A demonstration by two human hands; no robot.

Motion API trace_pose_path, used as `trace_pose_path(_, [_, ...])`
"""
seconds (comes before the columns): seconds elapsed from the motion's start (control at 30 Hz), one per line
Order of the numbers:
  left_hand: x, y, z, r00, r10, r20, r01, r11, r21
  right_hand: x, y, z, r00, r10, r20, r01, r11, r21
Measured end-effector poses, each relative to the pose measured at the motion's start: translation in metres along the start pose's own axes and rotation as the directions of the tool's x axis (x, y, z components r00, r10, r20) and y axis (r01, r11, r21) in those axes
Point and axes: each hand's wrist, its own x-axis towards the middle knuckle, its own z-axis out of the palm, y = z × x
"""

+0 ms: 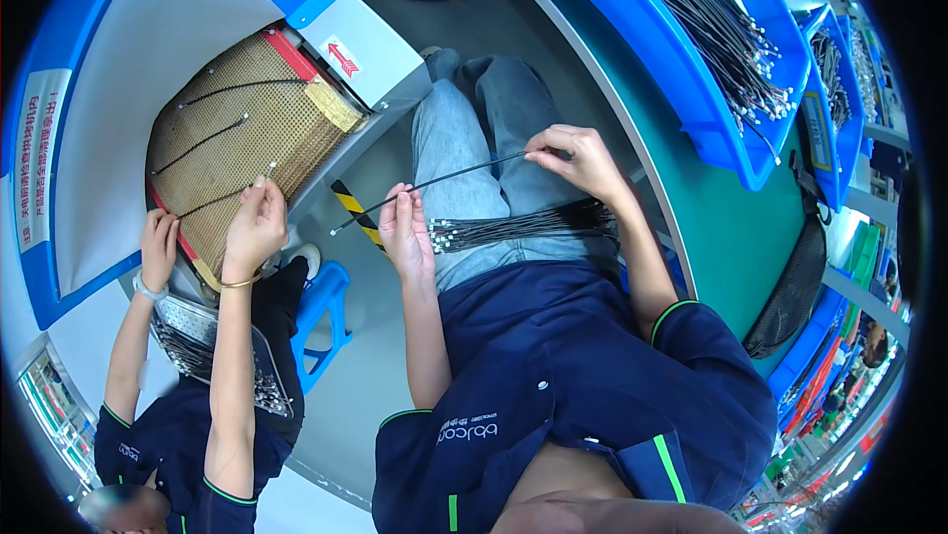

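Observation:
A thin black cable (459, 175) with a small pale connector at its left end is stretched over my lap. My left hand (408, 236) pinches it not far from that end. Higher and to the right, my right hand (578, 161) is closed on the other end, so the tip there is hidden by my fingers. Across my thighs, just below the held cable, lies a bundle of similar black cables (523, 227), with white connectors gathered at its left side next to my left hand.
At left, a co-worker's hands (255, 223) hold a cable over a brown mesh belt (237, 100) bearing other cables. That person's lap carries a tray of cables (183, 322). A blue stool (324, 312) stands between us. Blue bins (681, 100) of cables sit on the green table (726, 238) at right.

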Motion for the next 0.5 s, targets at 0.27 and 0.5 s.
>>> trace_pose_path(0.27, [0.002, 0.002, 0.001, 1.000, -0.008, -0.013, 0.008, 1.000, 0.025, -0.001, 0.003, 0.001, 0.999, -0.029, -0.038, 0.029, 1.000, -0.006])
trace_pose_path(0.5, [0.007, 0.005, 0.001, 0.999, -0.024, 0.027, 0.023, 0.999, 0.042, -0.001, 0.008, 0.001, 0.988, -0.151, -0.027, 0.149, 0.987, -0.063])
